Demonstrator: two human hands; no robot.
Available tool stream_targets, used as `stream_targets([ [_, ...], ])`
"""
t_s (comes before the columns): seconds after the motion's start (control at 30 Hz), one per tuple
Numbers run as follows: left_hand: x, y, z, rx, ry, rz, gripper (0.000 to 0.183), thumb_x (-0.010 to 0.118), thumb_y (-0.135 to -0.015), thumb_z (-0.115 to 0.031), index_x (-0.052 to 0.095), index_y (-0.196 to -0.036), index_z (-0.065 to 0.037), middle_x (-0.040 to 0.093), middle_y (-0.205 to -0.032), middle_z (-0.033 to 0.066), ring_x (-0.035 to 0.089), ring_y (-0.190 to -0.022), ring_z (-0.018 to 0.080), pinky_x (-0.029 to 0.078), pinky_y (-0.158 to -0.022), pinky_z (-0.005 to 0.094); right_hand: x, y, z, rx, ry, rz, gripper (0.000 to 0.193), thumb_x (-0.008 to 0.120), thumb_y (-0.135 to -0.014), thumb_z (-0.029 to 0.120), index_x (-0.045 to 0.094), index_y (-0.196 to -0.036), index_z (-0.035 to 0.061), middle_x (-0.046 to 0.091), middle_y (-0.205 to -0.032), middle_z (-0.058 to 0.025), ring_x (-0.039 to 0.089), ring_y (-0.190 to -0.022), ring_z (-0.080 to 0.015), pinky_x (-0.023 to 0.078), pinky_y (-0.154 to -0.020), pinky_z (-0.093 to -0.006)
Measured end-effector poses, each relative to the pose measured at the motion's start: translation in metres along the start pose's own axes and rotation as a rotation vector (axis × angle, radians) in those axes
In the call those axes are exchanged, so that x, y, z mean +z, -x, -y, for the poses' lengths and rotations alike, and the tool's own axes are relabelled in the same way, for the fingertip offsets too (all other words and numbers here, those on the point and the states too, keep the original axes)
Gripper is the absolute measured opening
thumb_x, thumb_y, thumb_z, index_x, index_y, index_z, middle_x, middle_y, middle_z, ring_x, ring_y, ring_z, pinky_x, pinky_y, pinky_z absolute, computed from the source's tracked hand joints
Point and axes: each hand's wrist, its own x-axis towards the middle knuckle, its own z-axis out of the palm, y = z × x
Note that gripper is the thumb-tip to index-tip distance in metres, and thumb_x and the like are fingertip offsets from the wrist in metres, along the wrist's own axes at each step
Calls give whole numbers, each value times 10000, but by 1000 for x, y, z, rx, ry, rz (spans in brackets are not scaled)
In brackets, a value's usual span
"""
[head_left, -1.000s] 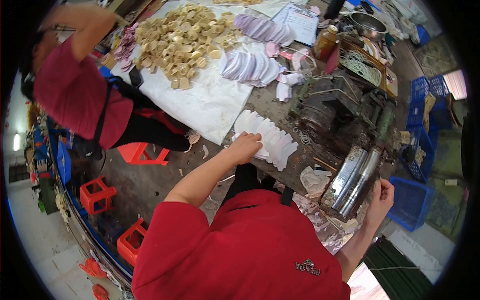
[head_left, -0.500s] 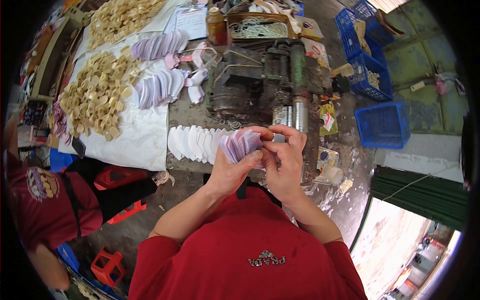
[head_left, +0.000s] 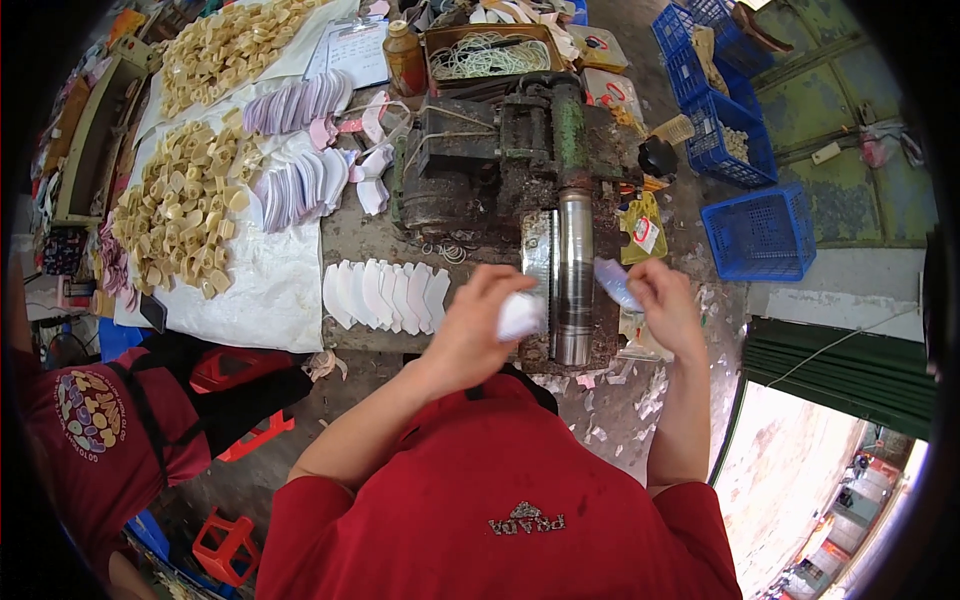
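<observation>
My left hand (head_left: 468,330) is closed around a blurred bundle of pale curved pieces (head_left: 520,316), just left of the machine's rollers. Between the thumb and fingers of my right hand (head_left: 668,305) is a lilac curved piece (head_left: 617,284), to the right of the shiny metal roller (head_left: 575,290). That roller belongs to a dark, worn machine (head_left: 465,160) on the table. A row of overlapping white curved pieces (head_left: 385,295) lies left of my left hand. Farther back are fanned stacks of lilac pieces (head_left: 298,102) and white-lilac pieces (head_left: 302,187).
Heaps of beige pieces (head_left: 180,205) cover a white sheet (head_left: 275,285) at left. Behind the machine stand a brown bottle (head_left: 404,62) and a box of pale cords (head_left: 495,55). Blue crates (head_left: 760,235) stand at right. A co-worker's maroon shirt (head_left: 105,415) shows at left.
My hands, together on one bundle before, have parted. The right has moved right with a lilac piece; the left keeps the bundle. The roller has come into clearer view.
</observation>
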Motion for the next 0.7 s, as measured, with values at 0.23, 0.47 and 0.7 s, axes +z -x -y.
stream_targets([
  [0.23,8,3,-8,-58,-179,160,516,662,-692,2,506,-1180,-58,431,-1253,148,482,-1075,377,417,-898,434,35,1,21,-216,-43,-250,107,646,-796,105,614,-877,43,608,-810,-100,589,-781,-253,416,-777,-369],
  [0.47,-52,24,42,-132,-26,-146,367,639,-722,49,575,-1071,-46,536,-1125,117,543,-1078,296,432,-933,347,35,4,9,-2,-329,-187,181,652,-845,129,604,-962,0,586,-845,-34,530,-787,-114,432,-742,-252],
  [0.7,-103,84,151,-134,-750,-138,342,607,-669,27,632,-998,-61,554,-1119,76,556,-1005,267,409,-863,401,41,-2,16,-38,-406,-250,155,631,-879,117,588,-988,15,564,-876,-2,511,-794,-78,422,-717,-216],
])
